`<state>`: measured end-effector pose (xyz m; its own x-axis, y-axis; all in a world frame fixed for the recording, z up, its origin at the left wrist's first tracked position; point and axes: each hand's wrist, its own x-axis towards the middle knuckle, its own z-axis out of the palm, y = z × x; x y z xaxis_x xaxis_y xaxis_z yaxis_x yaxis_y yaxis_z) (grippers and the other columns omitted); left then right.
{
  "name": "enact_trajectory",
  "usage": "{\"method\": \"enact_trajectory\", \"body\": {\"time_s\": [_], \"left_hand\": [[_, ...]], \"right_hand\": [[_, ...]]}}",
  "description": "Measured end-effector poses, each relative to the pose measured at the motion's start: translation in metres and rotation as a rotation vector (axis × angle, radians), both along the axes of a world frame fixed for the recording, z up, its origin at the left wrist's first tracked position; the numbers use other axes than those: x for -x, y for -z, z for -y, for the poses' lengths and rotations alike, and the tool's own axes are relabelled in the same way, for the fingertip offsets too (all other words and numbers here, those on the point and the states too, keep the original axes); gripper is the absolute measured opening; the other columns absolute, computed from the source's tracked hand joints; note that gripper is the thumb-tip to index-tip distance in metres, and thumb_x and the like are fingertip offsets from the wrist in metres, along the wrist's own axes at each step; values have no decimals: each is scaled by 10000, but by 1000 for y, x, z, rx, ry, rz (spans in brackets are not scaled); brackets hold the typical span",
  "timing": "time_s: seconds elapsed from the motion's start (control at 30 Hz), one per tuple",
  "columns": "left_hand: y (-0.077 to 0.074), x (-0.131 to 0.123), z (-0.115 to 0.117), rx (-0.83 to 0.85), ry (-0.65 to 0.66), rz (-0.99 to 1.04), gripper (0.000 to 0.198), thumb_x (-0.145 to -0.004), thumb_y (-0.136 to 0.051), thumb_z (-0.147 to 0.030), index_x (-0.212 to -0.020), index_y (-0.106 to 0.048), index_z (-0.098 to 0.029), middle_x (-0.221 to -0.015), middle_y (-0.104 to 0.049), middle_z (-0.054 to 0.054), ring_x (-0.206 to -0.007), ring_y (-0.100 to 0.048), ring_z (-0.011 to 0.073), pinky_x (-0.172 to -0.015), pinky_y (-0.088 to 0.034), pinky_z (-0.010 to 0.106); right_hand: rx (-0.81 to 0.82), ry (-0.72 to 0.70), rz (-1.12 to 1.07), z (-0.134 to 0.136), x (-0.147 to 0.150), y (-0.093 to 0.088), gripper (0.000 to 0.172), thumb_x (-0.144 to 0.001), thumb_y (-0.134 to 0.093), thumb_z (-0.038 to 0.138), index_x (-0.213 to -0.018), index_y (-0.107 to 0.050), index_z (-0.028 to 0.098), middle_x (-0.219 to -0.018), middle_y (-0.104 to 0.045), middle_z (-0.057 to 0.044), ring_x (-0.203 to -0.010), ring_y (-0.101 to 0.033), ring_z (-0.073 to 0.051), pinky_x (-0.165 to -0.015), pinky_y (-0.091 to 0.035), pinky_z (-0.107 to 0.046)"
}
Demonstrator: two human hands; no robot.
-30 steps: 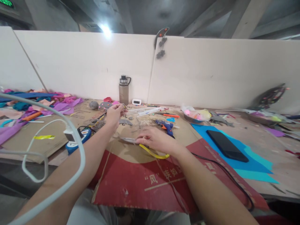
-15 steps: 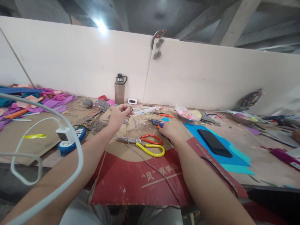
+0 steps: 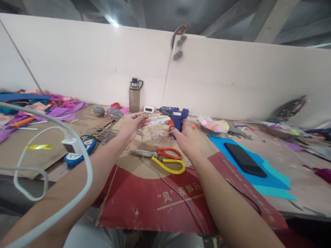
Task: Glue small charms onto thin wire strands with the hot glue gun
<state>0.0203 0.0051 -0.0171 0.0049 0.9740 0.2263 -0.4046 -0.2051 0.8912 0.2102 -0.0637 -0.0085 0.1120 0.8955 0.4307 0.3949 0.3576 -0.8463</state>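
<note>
My left hand (image 3: 133, 124) pinches the upper end of a thin grey-brown cord (image 3: 155, 170), which hangs down over the cardboard and runs to its front edge. A small yellowish bit shows at the fingertips. In my right hand (image 3: 182, 136) is a blue glue gun (image 3: 177, 119), raised above the table with its nozzle end pointing left. Scissors (image 3: 157, 156) with one red and one yellow handle lie below and between both hands on the red and brown cardboard (image 3: 124, 199).
A bottle (image 3: 134, 96) and small clock (image 3: 149, 109) stand by the white partition. A phone (image 3: 244, 160) lies on blue sheets at right. A white cable (image 3: 88, 165) loops across the left foreground, near a blue power strip (image 3: 77, 158).
My right hand has lifted the glue gun off the table and turned it upright. My left hand still holds the cord in nearly the same place. The view has shifted slightly.
</note>
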Motion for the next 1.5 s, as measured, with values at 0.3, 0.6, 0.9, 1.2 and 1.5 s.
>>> {"method": "enact_trajectory", "body": {"time_s": [0.3,0.6,0.9,1.2,1.5], "left_hand": [[0,3,0,103,-5,26,227,-621,-788,-279,-765,-671,-147,-698,-615,-19,-473,-464,14,-376,-338,125],[1,-2,4,91,-19,-27,299,-571,-804,-325,-749,-655,-136,-697,-595,-3,-467,-417,18,-362,-236,134],[-1,-7,12,65,-27,-67,329,-542,-814,-345,-736,-652,-133,-703,-569,3,-488,-410,28,-377,-212,152],[-2,-7,12,45,-75,-85,320,-531,-814,-352,-698,-653,-131,-677,-566,1,-494,-392,30,-387,-208,161],[-1,-4,9,42,-85,-79,318,-540,-802,-359,-704,-642,-138,-689,-593,4,-488,-393,33,-389,-194,179]], "right_hand": [[-236,-178,105,4,2,9,158,-864,-473,259,-1015,-493,218,-868,-604,-27,-641,-531,-145,-647,-468,-320],[-242,-129,247,3,5,10,174,-864,-470,253,-1027,-495,199,-949,-615,-77,-811,-580,-209,-760,-460,-377],[-249,-82,322,4,6,12,205,-865,-465,247,-1063,-482,196,-941,-624,-86,-807,-590,-222,-753,-459,-370],[-237,-65,388,2,4,15,342,-891,-432,284,-1211,-448,165,-1006,-634,-124,-878,-596,-256,-787,-467,-400],[-231,-64,399,2,4,15,369,-893,-429,291,-1240,-454,170,-988,-652,-117,-865,-613,-249,-759,-470,-369]]}}
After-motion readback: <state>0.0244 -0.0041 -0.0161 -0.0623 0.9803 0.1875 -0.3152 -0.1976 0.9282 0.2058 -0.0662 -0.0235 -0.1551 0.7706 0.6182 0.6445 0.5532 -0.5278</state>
